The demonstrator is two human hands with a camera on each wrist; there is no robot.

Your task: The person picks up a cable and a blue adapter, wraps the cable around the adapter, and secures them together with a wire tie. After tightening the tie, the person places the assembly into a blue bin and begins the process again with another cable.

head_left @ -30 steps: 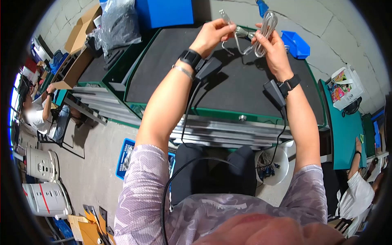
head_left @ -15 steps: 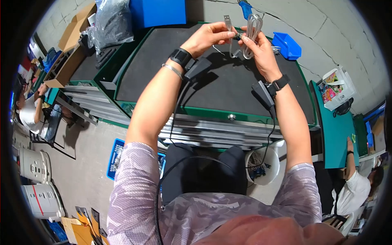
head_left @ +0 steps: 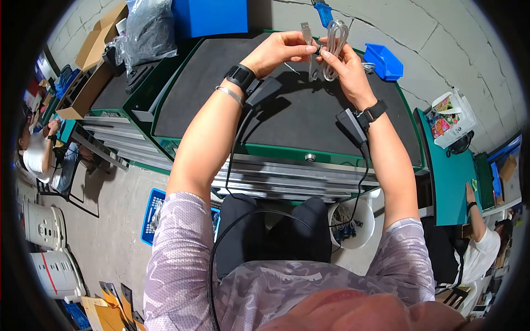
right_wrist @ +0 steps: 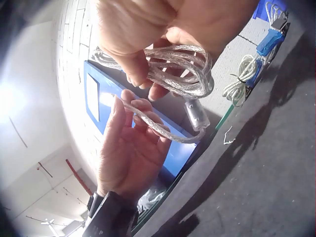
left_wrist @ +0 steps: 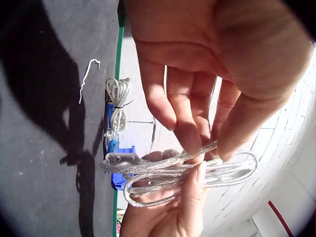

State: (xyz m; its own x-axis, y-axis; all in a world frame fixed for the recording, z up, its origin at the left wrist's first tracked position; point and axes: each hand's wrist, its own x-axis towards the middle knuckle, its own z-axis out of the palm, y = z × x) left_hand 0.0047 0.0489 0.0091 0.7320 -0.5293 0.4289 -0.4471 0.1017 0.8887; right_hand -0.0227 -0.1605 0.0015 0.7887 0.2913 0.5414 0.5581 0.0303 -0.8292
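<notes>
A clear braided USB cable is looped into a coil, gripped by my right hand with the thumb across the loops. My left hand pinches a free strand between thumb and fingertips, right beside the coil. Above the left fingers a USB plug points up. In the right wrist view, a clear connector hangs below the loops, and the strand bends from it toward the left fingertips. Both hands are raised over the dark mat. On it lies a short bent white wire.
Behind my right hand, a blue bin stands at the mat's back edge near a tied cable with a blue connector. A plastic bag and blue box are at back left. Below sits a white bucket with cables.
My hands have come closer together. The left hand has brought the strand and upright plug next to the coil. The whole head view has shifted slightly.
</notes>
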